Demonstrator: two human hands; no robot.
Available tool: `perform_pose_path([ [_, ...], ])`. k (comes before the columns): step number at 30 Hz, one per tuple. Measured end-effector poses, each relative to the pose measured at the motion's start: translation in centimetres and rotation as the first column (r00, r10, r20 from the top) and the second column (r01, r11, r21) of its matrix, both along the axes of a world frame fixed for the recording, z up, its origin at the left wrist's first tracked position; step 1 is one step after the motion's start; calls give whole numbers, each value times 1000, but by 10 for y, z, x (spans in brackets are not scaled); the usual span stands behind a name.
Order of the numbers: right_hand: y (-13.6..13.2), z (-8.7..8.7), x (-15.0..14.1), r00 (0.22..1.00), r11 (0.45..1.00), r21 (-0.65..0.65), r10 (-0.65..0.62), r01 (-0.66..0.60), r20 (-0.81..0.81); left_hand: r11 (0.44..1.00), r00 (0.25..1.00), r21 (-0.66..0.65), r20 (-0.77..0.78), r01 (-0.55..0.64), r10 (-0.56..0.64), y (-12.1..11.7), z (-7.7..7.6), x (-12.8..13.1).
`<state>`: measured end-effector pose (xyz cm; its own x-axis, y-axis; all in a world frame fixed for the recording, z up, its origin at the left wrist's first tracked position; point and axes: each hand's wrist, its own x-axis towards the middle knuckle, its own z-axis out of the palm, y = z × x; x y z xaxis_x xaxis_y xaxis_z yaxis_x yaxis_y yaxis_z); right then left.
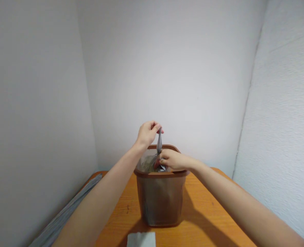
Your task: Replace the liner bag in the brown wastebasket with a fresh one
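Observation:
A brown, see-through trash bin [162, 200] with a darker rim stands upright on the wooden table. Inside it is a grey plastic bag [159, 142], its top pulled up into a narrow twist above the rim. My left hand [149, 132] pinches the tip of that twist, higher than the bin. Lower down, my right hand [171, 159] reaches over the rim with its fingers closed around the bag's gathered neck. The fingertips of the right hand are partly hidden, and the bag's contents cannot be made out.
A white folded paper or cloth [141, 239] lies at the table's front edge, before the bin. Along the left side stretches a long grey plastic sheet or bag [72, 206], partly behind my left forearm. White walls [183, 68] enclose the wooden table [203, 206] behind and at both sides.

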<state>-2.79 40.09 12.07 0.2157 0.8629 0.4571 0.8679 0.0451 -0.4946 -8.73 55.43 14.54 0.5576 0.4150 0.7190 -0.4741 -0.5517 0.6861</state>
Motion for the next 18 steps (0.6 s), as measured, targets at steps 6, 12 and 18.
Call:
perform_pose_path([
  [6, 26, 36, 14, 994, 983, 151, -95, 102, -52, 987, 984, -17, 86, -157, 158, 19, -4, -43],
  [12, -15, 135, 43, 956, 792, 540, -274, 284, -101, 951, 956, -103, -66, -292, 287, 55, -31, -72],
  [18, -94, 181, 81, 835, 537, 723, -541, 435, -100, 944, 906, -113, -334, -311, 258, 67, -69, -63],
])
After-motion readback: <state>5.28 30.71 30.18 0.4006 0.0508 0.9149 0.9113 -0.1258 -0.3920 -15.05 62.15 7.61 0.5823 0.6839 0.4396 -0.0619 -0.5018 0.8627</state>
